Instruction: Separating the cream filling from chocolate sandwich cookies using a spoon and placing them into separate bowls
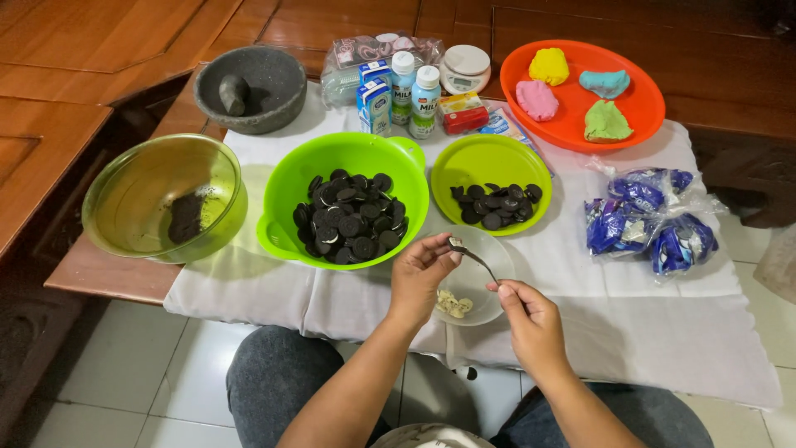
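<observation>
Head view: my left hand (pixel 421 278) pinches a dark cookie half (pixel 455 243) over the clear bowl (pixel 489 249), beside the large green bowl (pixel 286 195). My right hand (pixel 531 319) grips the spoon (pixel 479 259), tip against the cookie.

A low wooden surface (pixel 99 274) is covered by a white cloth (pixel 630 323). On the cloth are set a green colander (pixel 282 232), a green plate (pixel 452 162), an orange plate (pixel 647 104) and blue cookie packets (pixel 643 220).

Cookies (pixel 348 217) fill the middle bowl (pixel 286 199) (mortar (pixel 249 87) behind, wrappers (pixel 643 220) right).
</observation>
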